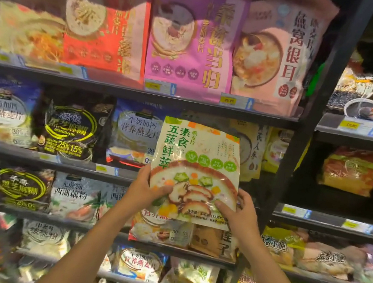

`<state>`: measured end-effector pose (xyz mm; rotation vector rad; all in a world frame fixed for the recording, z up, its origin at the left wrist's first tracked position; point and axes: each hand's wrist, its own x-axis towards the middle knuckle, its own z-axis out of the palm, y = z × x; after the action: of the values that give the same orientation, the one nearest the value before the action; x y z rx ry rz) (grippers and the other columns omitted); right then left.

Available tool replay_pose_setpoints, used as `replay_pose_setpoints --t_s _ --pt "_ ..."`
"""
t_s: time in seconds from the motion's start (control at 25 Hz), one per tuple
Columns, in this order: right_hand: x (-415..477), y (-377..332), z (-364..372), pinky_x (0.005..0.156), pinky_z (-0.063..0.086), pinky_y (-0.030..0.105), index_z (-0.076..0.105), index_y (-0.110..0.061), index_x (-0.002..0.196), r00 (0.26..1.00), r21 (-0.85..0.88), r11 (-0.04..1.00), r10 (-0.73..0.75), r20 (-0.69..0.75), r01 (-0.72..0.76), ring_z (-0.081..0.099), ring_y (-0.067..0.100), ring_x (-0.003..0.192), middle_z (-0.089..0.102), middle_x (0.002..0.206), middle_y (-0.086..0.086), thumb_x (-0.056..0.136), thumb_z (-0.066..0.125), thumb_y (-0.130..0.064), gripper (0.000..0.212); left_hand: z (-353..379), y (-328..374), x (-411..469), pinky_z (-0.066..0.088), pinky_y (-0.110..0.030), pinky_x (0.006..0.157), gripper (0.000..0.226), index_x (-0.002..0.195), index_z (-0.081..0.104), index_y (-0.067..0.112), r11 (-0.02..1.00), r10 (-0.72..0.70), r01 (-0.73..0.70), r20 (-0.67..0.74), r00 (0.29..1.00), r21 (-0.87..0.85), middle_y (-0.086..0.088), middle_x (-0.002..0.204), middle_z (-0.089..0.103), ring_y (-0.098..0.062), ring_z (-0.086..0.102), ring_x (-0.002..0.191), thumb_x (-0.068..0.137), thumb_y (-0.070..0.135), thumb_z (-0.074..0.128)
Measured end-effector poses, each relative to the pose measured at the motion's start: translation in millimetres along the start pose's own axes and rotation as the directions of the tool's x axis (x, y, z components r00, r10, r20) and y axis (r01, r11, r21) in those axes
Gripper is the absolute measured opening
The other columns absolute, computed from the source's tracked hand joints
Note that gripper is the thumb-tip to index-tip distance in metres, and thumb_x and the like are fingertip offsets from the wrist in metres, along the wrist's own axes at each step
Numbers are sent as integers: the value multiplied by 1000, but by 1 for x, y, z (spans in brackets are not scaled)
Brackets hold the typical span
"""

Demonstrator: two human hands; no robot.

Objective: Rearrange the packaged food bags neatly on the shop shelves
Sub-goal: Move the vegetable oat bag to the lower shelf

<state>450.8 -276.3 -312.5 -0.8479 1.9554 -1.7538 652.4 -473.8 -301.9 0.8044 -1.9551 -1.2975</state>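
Centre of frame, before the second shelf (125,176) from the top: one bag (197,167) held upright, face out, in both hands. Glossy, flat, rectangular plastic pouch; white and green with orange tabs along the top, green characters, and a printed bowl of sliced mushroom and okra. Left hand (147,190) grips the lower left edge, fingers (162,189) curled over the front. Right hand (241,212) clamps the lower right corner, thumb on the face. Upper centre: a purple bag (192,43), matte, pillowy, standing between red and pink neighbours. Shelves are dark metal, with price tags on their edges.
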Motion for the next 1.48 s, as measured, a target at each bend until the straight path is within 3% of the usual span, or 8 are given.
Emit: replay_pose_setpoints --t_s 0.12,0.32,0.52,0.64,0.72,1.04,1.28,1.48 --pt "43 2 10 84 60 36 48 -26 139 1000 -22 999 -24 9 24 65 12 108 62 122 -10 85 84 -22 65 -10 -5 32 50 -46 107 85 143 42 40 978 59 -71 64 996 194 11 142 47 -15 50 132 73 55 87" --pt "114 6 19 93 61 48 45 -26 145 998 -44 997 -59 4 59 67 16 111 62 130 -7 84 85 -24 73 -3 3 91 56 -36 97 78 137 37 46 973 96 -105 53 994 208 32 123 56 -11 61 122 83 21 87" --pt "177 19 30 108 51 47 32 -23 156 997 -93 993 -72 -24 70 53 22 136 54 148 -1 86 84 -26 88 20 -17 150 53 -47 108 94 158 30 36 953 131 -112 -50 990 282 6 153 51 -16 52 139 83 35 87" --pt "194 43 34 92 56 41 49 -19 135 998 -255 965 -63 -14 58 63 25 120 64 127 1 83 86 -25 64 36 -40 163 56 -52 98 96 148 33 35 929 45 -9 -88 995 369 3 142 57 -24 59 129 72 54 87" --pt "195 55 36 86 58 39 47 -25 125 997 -362 930 -44 65 65 65 18 110 64 118 -5 73 92 -28 69 43 -55 163 59 -52 88 95 135 33 38 915 -29 56 -72 997 400 7 129 62 -24 65 115 61 61 87" --pt "212 59 52 81 57 43 43 -20 112 999 -561 828 -40 -20 22 64 27 107 57 113 -1 73 93 -36 66 73 -62 185 51 -40 63 72 118 35 18 872 -47 157 -239 970 464 -13 114 63 -32 67 92 77 41 90" --pt "229 49 56 76 51 41 47 -11 105 997 -673 736 66 -27 -66 64 33 104 53 100 4 79 87 -43 58 83 -61 200 58 -53 78 66 111 37 14 846 -38 172 -264 964 505 -14 118 58 -39 65 101 79 43 87" --pt "216 46 31 86 54 45 49 -21 113 997 -582 811 71 -10 -64 60 27 104 54 116 2 90 67 -47 40 79 -67 186 60 -54 72 79 117 33 24 879 -48 174 -279 959 444 -5 112 64 -33 69 95 71 57 88"
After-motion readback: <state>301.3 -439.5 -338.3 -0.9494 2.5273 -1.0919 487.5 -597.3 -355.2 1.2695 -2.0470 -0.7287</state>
